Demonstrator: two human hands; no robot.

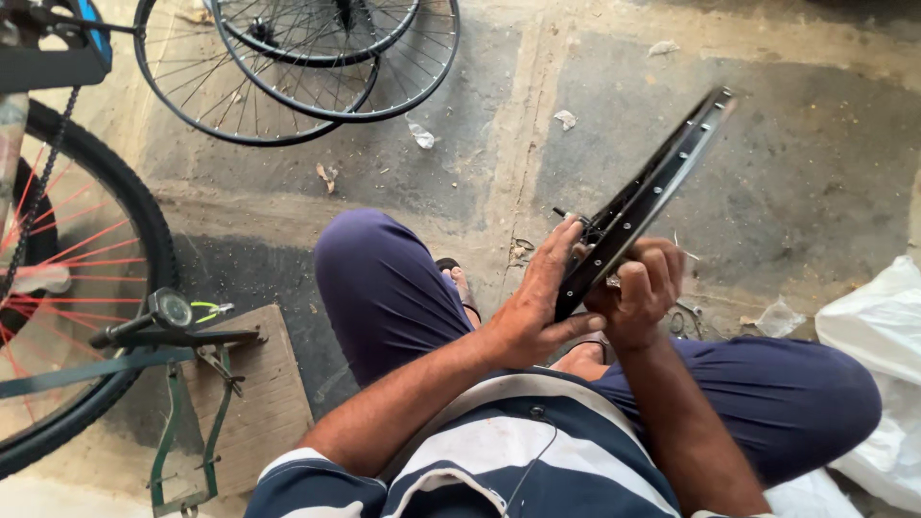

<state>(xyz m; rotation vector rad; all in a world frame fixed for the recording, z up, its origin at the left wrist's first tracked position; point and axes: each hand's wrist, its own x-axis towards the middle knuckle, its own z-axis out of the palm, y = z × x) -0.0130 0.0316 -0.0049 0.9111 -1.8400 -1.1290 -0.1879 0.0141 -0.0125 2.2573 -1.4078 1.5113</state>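
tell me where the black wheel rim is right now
The black wheel rim is right of centre in the head view, held edge-on between the left hand and right hand, above the knees.

The rim was glossy black metal, smooth. The floor looked like rough, matt concrete. The board was dull worn wood; the bag thin white plastic.

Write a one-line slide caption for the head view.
Seated person's two hands, left hand and right hand, grip a black wheel rim.
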